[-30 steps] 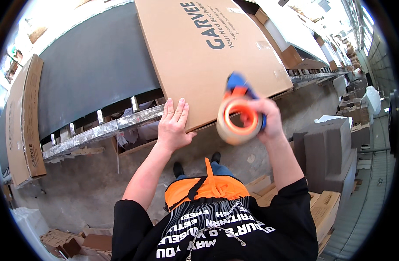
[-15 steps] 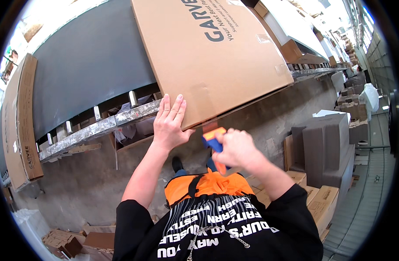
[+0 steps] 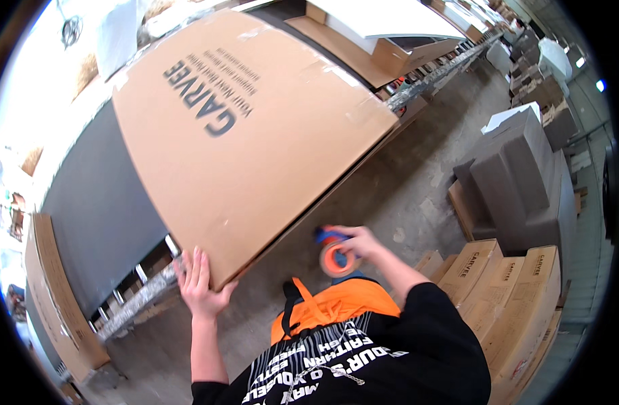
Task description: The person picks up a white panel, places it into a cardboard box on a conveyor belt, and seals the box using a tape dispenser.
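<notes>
A large flat brown cardboard box (image 3: 282, 155) with dark print lies across the conveyor, its near edge overhanging toward me. My left hand (image 3: 202, 293) rests on the box's near left corner, fingers stretched flat and thumb out to the side. In my right hand (image 3: 362, 243) is a blue and orange tape dispenser (image 3: 336, 255) with a roll of tape on it. Its handle is inside my closed fingers. The dispenser hangs in the air just off the box's near edge, not touching it.
The dark conveyor belt (image 3: 100, 209) with metal rollers runs along the left. Another carton (image 3: 59, 297) stands at its left end. Beyond the box lies an open carton with a white panel (image 3: 390, 19). Grey foam blocks (image 3: 519, 182) and several stacked cartons (image 3: 492, 290) stand at right.
My right hand has drawn the tape dispenser away from the box's near edge. My left hand stays on the corner. The view has turned, shifting the box leftward in it.
</notes>
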A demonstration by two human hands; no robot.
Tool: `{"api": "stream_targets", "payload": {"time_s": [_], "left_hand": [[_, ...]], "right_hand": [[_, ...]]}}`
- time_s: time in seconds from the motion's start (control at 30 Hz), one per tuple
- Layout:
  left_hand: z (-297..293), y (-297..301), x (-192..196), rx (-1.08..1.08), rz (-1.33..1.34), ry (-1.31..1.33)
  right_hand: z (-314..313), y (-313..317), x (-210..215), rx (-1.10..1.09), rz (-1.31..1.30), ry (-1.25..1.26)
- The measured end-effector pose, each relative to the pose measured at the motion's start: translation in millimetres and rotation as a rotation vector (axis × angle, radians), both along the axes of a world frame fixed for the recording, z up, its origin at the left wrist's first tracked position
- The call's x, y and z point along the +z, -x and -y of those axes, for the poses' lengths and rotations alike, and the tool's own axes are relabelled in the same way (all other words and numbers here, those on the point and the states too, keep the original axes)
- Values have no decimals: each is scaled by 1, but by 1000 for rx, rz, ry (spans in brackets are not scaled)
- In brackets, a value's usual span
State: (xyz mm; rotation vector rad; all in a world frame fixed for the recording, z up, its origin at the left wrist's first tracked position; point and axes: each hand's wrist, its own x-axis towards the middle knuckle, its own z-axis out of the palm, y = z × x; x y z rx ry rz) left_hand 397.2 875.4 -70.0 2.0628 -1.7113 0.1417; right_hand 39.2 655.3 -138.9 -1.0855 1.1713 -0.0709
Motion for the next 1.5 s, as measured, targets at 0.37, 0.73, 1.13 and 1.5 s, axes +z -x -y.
{"api": "stream_targets", "payload": {"time_s": [0.37, 0.73, 1.13, 1.5], "left_hand": [[242, 160, 28, -311, 190, -296], [335, 188, 53, -535, 132, -223], [415, 210, 48, -515, -229, -5], [464, 278, 31, -617, -762, 115]], "right_hand": [[360, 122, 107, -64, 663, 162], [134, 192, 42, 283, 539, -56], [234, 183, 53, -763, 1056, -355], [249, 125, 78, -628, 1120, -347]]}}
